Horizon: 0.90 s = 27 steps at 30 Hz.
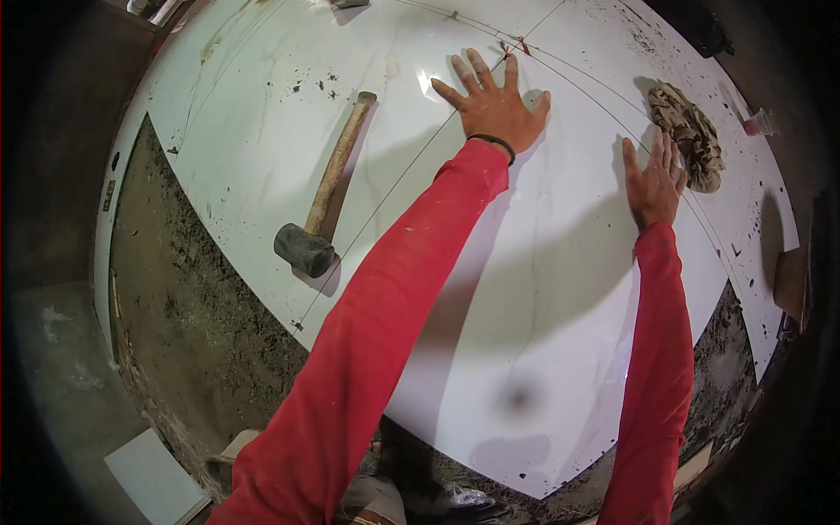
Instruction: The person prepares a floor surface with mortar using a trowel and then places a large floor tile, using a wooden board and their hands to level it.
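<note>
Both of my arms, in red sleeves, reach out over large white tiles [525, 306]. My left hand [499, 109] lies with spread fingers near the far corner of the nearest tile, close to a red tile spacer [506, 52]. My right hand [656, 182] rests farther right with its fingers stretched out, near the joint line. Just beyond its fingertips is a crumpled, dirty cloth [689, 136]; whether they touch it I cannot tell. A mallet [331, 188] with a black head and a worn wooden handle lies on the tile left of my left arm.
Rough grey mortar [192, 254] borders the tiles at left and below. Crumbs of mortar dot the tile surfaces. A small clear cup [759, 122] stands at the far right. At lower left lies a pale flat piece [153, 477]. A dark object [691, 24] sits at the top right.
</note>
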{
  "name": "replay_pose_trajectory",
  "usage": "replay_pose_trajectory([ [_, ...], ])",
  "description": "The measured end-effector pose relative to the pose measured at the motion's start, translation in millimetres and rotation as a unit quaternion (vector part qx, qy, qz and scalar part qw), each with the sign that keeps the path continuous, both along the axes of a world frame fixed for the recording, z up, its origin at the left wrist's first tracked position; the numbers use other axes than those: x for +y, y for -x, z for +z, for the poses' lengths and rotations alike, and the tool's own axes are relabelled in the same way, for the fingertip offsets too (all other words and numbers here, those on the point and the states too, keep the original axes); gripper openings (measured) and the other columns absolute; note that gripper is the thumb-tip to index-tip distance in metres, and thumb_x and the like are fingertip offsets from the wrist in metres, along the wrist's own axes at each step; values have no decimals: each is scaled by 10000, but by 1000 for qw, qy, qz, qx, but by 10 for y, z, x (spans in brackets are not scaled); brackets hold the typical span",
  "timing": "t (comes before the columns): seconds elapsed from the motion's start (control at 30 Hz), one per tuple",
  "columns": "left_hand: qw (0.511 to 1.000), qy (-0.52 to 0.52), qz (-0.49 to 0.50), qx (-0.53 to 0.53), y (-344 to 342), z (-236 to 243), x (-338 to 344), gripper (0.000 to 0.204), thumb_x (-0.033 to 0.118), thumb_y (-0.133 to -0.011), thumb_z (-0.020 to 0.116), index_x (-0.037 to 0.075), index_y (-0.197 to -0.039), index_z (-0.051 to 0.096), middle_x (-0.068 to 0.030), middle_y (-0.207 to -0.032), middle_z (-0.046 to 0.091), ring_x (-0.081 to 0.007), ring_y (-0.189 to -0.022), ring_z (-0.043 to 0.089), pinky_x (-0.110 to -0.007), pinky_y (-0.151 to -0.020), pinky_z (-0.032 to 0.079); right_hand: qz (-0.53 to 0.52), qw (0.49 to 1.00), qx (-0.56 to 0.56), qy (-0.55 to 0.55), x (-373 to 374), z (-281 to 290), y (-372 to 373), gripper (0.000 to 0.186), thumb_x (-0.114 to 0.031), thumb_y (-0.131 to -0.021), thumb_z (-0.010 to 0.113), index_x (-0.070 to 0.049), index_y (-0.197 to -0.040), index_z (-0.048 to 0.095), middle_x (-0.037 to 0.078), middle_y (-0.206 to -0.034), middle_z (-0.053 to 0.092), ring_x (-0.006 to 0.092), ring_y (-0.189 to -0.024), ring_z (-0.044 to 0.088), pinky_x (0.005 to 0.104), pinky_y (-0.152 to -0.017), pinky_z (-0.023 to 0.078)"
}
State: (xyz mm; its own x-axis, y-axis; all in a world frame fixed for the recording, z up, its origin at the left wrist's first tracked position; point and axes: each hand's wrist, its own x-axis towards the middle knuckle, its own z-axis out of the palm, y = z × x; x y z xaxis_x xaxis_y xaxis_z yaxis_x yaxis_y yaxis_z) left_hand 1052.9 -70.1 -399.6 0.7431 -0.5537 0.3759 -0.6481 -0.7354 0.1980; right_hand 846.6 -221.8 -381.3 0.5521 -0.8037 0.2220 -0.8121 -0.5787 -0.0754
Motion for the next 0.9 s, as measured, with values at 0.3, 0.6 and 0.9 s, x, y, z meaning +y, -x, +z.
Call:
replay_pose_trajectory([
  [0.3,998,-1,54,36,-70,102,-286,830,690,-905,403,199,-1566,297,-317,-1585,204,-583,-1457,73,-829,-1031,19,3,1000,4,2,-17,-7,7,839,-692,-966,341,-121,-1573,251,75,-1627,278,253,-1522,188,499,-1237,76],
  [0.6,998,-15,45,34,-204,135,-180,879,725,-882,413,174,-1560,315,-298,-1602,193,-576,-1464,65,-825,-1039,31,12,1000,-2,-20,7,-32,-101,827,-680,-968,362,-123,-1572,264,96,-1632,266,265,-1520,199,503,-1228,99],
  [0.9,995,17,22,98,-70,335,-120,857,690,-894,408,164,-1565,319,-285,-1619,149,-559,-1475,30,-812,-1061,-27,10,997,48,66,-290,-292,70,820,-692,-976,337,-131,-1572,285,106,-1627,276,296,-1503,230,490,-1221,133],
])
